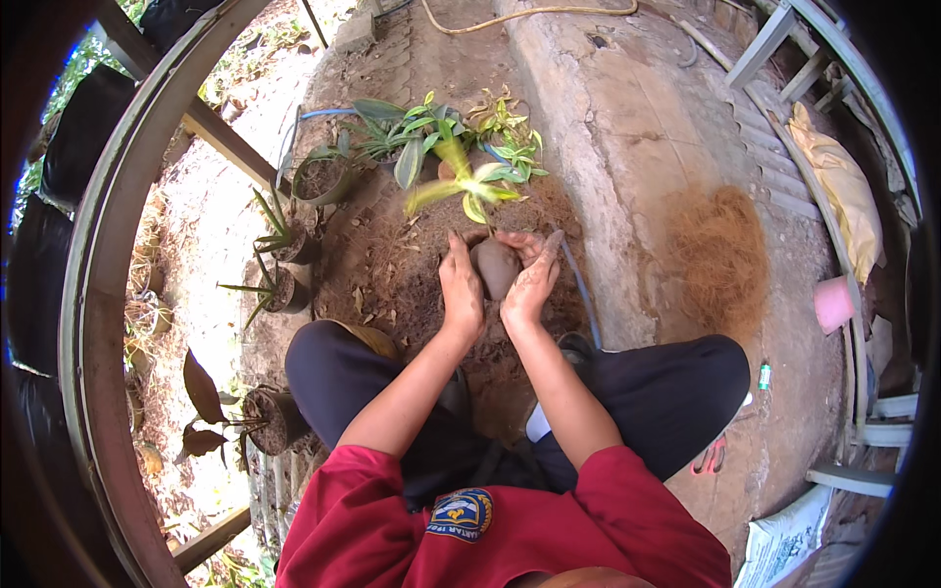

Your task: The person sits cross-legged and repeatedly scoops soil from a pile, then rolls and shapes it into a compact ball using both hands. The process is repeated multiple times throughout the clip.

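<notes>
My left hand (462, 287) and my right hand (531, 279) cup a smooth grey-brown ball of wet soil (495, 266) from both sides. Mud coats my fingers. From the top of the ball rises a small plant (474, 185) with yellow-green leaves, blurred in this view. The ball is above a heap of dark loose soil (412, 272) between my bent legs. The roots cannot be seen inside the ball. Beyond the hands stand leafy plants (419, 132), some with variegated leaves.
Potted plants (283, 287) line the left side. Coconut fibre (717, 257) lies to the right, with a pink pot (834, 305) farther out. Red-handled scissors (709, 456) and a small green-and-white item (764, 376) lie beside my right knee. A blue hose (581, 290) runs past my right hand.
</notes>
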### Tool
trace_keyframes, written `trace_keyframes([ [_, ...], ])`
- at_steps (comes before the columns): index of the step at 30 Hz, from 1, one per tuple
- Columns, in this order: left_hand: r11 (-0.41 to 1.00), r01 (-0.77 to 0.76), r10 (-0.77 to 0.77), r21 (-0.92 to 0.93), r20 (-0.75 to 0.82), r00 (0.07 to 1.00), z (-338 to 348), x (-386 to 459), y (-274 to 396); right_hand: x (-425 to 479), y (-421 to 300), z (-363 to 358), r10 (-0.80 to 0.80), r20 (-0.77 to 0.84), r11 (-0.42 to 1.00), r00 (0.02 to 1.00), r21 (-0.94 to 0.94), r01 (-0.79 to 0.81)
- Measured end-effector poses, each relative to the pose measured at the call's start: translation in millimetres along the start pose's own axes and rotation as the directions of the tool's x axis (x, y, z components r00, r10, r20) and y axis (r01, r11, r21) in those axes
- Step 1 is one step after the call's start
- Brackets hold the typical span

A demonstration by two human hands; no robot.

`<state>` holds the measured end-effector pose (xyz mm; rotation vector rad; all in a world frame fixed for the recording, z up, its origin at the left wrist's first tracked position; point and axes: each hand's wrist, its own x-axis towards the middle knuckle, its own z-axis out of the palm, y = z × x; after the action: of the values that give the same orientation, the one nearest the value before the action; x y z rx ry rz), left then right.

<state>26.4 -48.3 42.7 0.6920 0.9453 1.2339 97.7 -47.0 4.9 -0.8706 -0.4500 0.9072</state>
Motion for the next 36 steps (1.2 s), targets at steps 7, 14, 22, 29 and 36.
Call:
trace_keyframes([
  [7,0.962,-0.034,-0.009,-0.269,-0.155,0.988,-18.6,16.7,-8.5,-18.5,3.1,18.5,-0.067,0.034,0.983,0.997,0.171,0.06],
  [14,0.92,0.068,-0.105,-0.385,-0.076,0.992,-8.9,16.1,9.0,-9.4,-8.5,32.5,0.475,-0.016,0.827,0.88,0.352,-0.439],
  [22,0.916,0.18,-0.211,-0.358,-0.049,0.976,-15.4,20.5,3.6,1.6,4.5,13.0,-0.199,0.376,0.922,0.905,-0.242,0.303],
  [29,0.899,0.191,-0.215,-0.394,-0.018,0.976,-40.5,36.8,-2.0,63.6,27.2,-80.2,0.125,0.033,0.643,0.992,-0.764,-0.056],
  [36,0.898,0.112,-0.15,-0.426,-0.055,0.987,-49.4,49.0,5.8,20.4,69.7,-126.3,0.264,0.074,-0.191,0.962,-0.973,0.128],
])
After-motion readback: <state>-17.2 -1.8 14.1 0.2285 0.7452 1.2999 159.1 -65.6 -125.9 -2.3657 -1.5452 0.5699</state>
